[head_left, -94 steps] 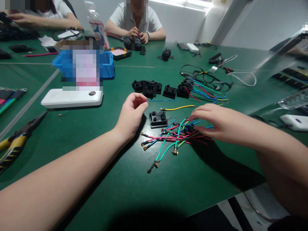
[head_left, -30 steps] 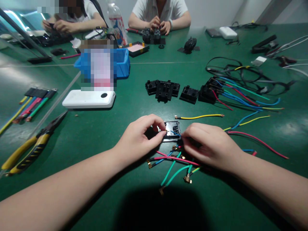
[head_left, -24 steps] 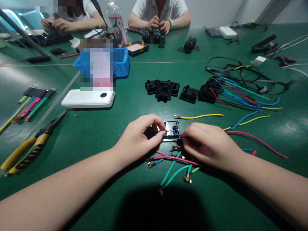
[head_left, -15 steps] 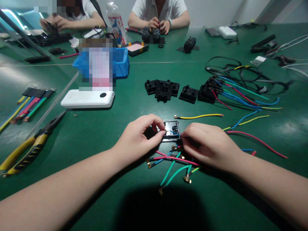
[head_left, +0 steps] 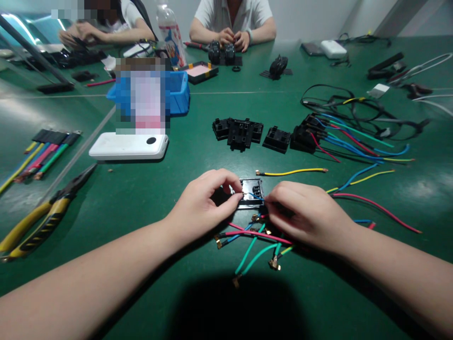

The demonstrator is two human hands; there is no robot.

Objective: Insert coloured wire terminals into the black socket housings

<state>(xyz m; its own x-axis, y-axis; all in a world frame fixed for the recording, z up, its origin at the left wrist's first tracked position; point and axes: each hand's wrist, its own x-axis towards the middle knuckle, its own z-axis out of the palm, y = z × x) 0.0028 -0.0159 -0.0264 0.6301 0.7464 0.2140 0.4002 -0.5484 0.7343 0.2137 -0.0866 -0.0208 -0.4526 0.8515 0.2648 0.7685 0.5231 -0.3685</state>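
A black plastic housing (head_left: 251,204) lies on the green table between my two hands. My left hand (head_left: 208,196) has its thumb and forefinger pinched together at the housing's left side, by one end of a thin blue wire (head_left: 255,195). The wire runs across the housing to my right hand (head_left: 304,210), whose closed fingertips grip its other end. What sits between my left fingertips is mostly hidden. Just below the hands lie several loose wires with brass terminals, among them a red wire (head_left: 244,232) and a green wire (head_left: 260,250). Beyond the hands rests a yellow wire (head_left: 293,172).
Several black housings (head_left: 240,133) stand farther back, some with coloured wires (head_left: 357,141). Yellow-handled pliers (head_left: 53,212) and a white power bank (head_left: 129,145) lie left, near a blue bin (head_left: 180,92). Two people sit across the table, their hands (head_left: 233,38) on small parts.
Hardly anything differs. Both hands keep their pinch at the housing and the blue wire, while the whole view has shifted very slightly.
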